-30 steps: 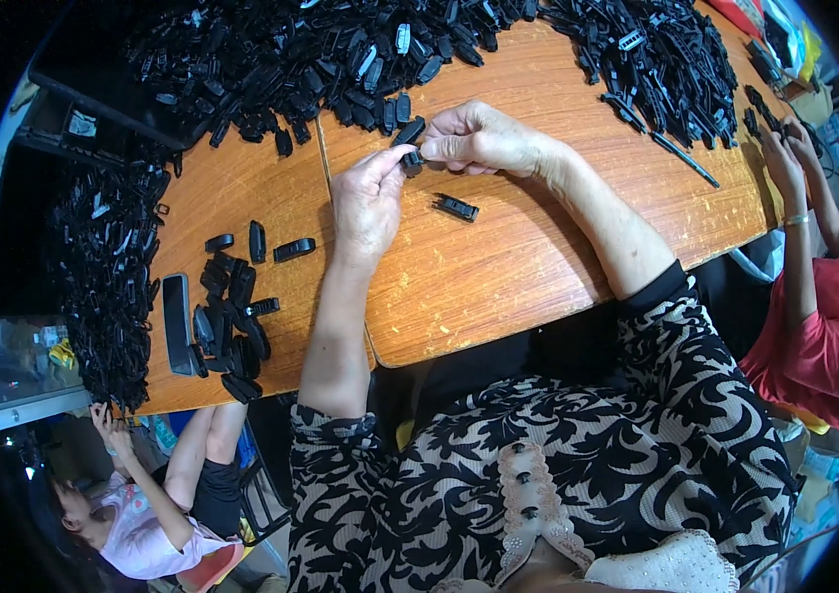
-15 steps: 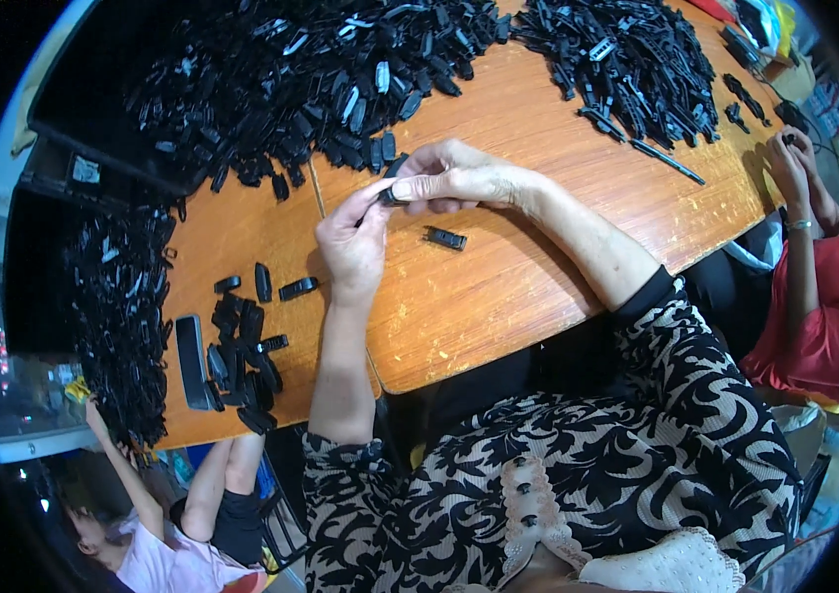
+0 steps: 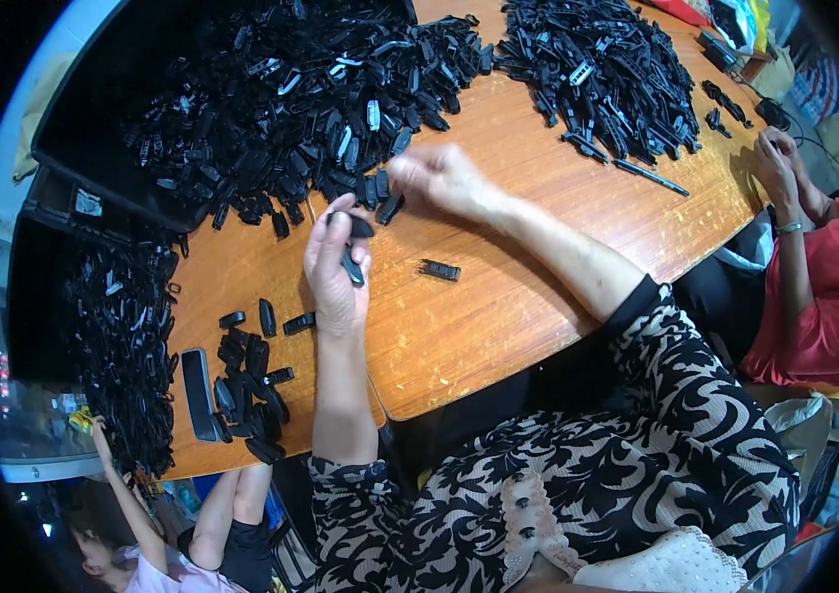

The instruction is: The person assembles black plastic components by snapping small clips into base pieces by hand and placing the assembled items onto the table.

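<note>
My left hand (image 3: 338,272) is closed around two small black plastic pieces. One black piece (image 3: 360,226) sticks out past the thumb, and the other piece (image 3: 352,269) lies lower along the fingers. To its right, my right hand (image 3: 439,181) hovers by the near edge of a big heap of black plastic parts (image 3: 286,124); its fingers are curled and smeared by motion, so whether they hold anything is unclear. A single black clip-like part (image 3: 439,270) rests on the wooden table (image 3: 479,336) below my right hand.
Near my left forearm is a cluster of finished-looking black pieces (image 3: 251,381) beside a dark rectangular slab (image 3: 197,395). More parts heap up at far right (image 3: 602,79) and far left (image 3: 123,346). A co-worker in red (image 3: 815,296) sits right; another person in pink (image 3: 177,568) reaches from lower left.
My hands have parted: the right moved up and away toward the heap's edge, while the left moved slightly down and left, keeping the black pieces. The whole view has shifted slightly.
</note>
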The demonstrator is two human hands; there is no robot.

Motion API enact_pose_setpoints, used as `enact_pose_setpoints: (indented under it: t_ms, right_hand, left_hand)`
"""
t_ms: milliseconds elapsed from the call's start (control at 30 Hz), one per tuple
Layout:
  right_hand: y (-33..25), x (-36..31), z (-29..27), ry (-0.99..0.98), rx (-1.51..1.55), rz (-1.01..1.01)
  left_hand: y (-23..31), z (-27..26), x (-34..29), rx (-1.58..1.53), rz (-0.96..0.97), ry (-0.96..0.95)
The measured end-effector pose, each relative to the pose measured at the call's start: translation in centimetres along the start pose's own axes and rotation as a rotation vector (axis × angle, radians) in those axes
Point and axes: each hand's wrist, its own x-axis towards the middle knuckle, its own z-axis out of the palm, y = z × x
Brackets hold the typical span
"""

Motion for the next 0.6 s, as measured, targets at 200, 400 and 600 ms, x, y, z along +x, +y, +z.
enact_pose_setpoints:
  t_ms: [200, 400, 600]
  right_hand:
    - [1.5, 8.3, -6.5, 0.407, -0.935, -0.098]
    - [4.0, 8.9, -6.7, 0.188, -1.006, -0.059]
    - [3.1, 3.6, -4.2, 0.276, -0.847, -0.327]
  left_hand:
    - [0.0, -2.7, -0.7, 0.105, 0.069, -0.132]
    - [0.0, 3.1, -2.3, 1.019, 0.317, -0.567]
    - [0.3, 2.3, -2.2, 1.273, 0.233, -0.411]
